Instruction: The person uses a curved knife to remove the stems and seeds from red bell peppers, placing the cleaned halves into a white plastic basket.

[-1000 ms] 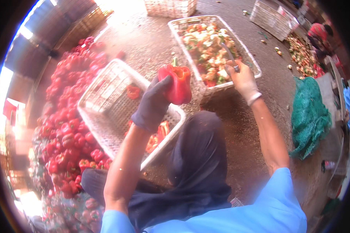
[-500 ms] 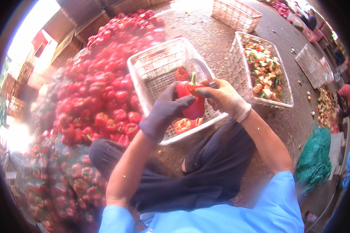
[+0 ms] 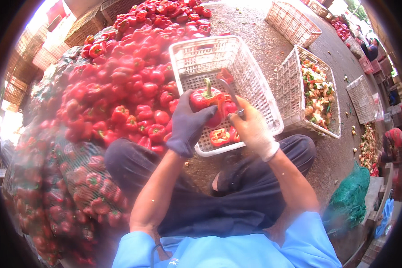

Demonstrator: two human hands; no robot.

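Note:
My left hand point(image 3: 188, 125), in a dark glove, is closed around a red bell pepper point(image 3: 204, 101) with its green stem up. The side of the pepper facing my right hand looks cut open. My right hand point(image 3: 254, 131), in a pale glove, grips a small curved knife point(image 3: 230, 92), its blade beside the pepper. Both hands are over a white plastic crate point(image 3: 268, 100). Inside it lie a cut pepper piece point(image 3: 219, 137) near the front and another red piece point(image 3: 225, 75) farther back.
At left is a large heap of red peppers point(image 3: 134, 80), with netted peppers point(image 3: 89, 183) nearer me. On the right stands a crate point(image 3: 290, 98) of pepper cores point(image 3: 317, 94). Another crate point(image 3: 295, 22) lies beyond, a green net bag point(image 3: 350, 196) near right. A person point(image 3: 392, 140) sits far right.
The view has shifted, so the crates sit farther right. My right hand has drawn back slightly from the pepper, and the knife blade now lies close along its side.

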